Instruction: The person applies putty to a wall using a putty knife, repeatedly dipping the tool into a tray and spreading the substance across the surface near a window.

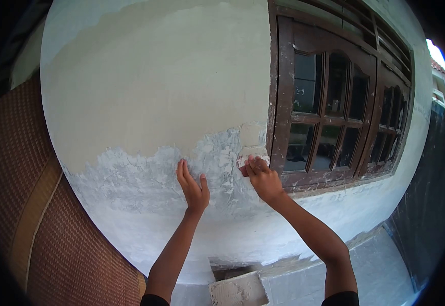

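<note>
In front of me is a wall (pixel 156 92), smooth beige on its upper part and rough, patchy white-grey lower down. My right hand (pixel 263 178) grips a putty scraper (pixel 253 152), whose wide flat face is smeared with pale paste and lies against the wall beside the window frame. Just above the scraper runs a narrow beige patch. My left hand (pixel 193 191) is raised with fingers stretched and thumb apart, holding nothing. Its fingertips are at or close to the rough band; whether they touch cannot be told.
To the right is a brown wooden window (pixel 329 107) with several panes, its frame spotted with white. Below stands a tray (pixel 265 288) of beige paste on grey floor tiles (pixel 304 285). A woven brown panel (pixel 74 255) borders the left; a dark panel (pixel 421 204) is at far right.
</note>
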The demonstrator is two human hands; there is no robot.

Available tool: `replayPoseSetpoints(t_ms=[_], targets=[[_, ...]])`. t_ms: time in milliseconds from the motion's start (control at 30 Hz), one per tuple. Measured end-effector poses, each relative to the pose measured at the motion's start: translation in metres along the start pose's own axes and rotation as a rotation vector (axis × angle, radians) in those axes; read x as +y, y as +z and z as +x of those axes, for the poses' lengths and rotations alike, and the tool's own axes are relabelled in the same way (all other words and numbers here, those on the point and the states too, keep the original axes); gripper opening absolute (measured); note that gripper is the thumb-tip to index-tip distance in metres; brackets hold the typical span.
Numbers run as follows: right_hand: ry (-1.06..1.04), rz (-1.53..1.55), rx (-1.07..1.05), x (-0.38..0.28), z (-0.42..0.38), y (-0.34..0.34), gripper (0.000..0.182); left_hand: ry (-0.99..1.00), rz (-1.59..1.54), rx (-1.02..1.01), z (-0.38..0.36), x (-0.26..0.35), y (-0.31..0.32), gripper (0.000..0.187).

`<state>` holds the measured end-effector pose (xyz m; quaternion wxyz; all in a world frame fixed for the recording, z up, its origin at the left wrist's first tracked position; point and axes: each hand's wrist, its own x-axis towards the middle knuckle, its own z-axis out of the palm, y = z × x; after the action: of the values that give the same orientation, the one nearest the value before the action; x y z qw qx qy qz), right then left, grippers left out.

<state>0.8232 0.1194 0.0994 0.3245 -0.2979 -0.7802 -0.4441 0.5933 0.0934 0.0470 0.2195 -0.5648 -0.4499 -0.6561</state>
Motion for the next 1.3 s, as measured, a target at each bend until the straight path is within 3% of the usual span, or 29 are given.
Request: replayPoseSetpoints(t_ms=[100, 333, 433, 667, 733, 867, 1100, 1300], targets=[[-0.006, 0.084, -0.108, -0.001, -0.013, -0.008, 0.039, -0.025, 0.017, -0.071, 0.002, 0.005, -0.009, 0.064], [0.042, 0.158, -0.072, -0.006, -0.018, -0.035, 0.033, 0.01, 0.13, -0.049, 0.004, 0.012, -0.013, 0.065], [0.136, 0.189, 0.103, -0.017, -0.012, -0.037, 0.03, 0.036, 0.156, -0.05, 0.005, 0.014, -0.012, 0.065], [0.364, 0.404, 0.247, 0.003, 0.019, -0.051, 0.012, 0.1, 0.191, -0.061, 0.015, 0.01, -0.015, 0.064], [0.464, 0.67, 0.436, 0.011, 0.029, -0.053, 0.008, 0.118, 0.202, -0.058, 0.015, 0.003, -0.014, 0.064], [0.77, 0.925, 0.497, 0.021, 0.046, -0.055, 0.021, 0.159, 0.247, -0.056, 0.012, -0.013, -0.011, 0.063], [0.769, 0.914, 0.535, 0.033, 0.061, -0.026, 0.028, 0.289, 0.387, -0.038, 0.004, -0.05, -0.006, 0.06], [0.755, 0.813, 0.411, 0.041, 0.066, -0.017, 0.03, 0.28, 0.459, -0.033, 0.001, -0.053, -0.005, 0.06]])
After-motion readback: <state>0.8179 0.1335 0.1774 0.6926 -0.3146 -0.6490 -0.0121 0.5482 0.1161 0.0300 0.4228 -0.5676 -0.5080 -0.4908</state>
